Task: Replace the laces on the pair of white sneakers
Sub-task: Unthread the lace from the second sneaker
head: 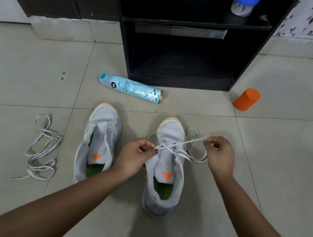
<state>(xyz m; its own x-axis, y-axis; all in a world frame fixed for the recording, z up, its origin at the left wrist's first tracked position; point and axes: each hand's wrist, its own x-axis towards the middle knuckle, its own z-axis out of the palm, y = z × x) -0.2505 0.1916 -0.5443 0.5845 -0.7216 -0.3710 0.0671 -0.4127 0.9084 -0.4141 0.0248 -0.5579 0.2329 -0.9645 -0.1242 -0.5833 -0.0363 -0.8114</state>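
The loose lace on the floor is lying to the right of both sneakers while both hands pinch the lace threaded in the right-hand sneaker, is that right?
Not quite: in the head view the loose lace lies left of both sneakers, beside the left-hand sneaker. The rest holds: left hand and right hand pinch the threaded lace in the right-hand sneaker.

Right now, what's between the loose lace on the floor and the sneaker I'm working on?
In the head view, the unlaced sneaker stands between the loose lace and the laced sneaker, then your left hand.
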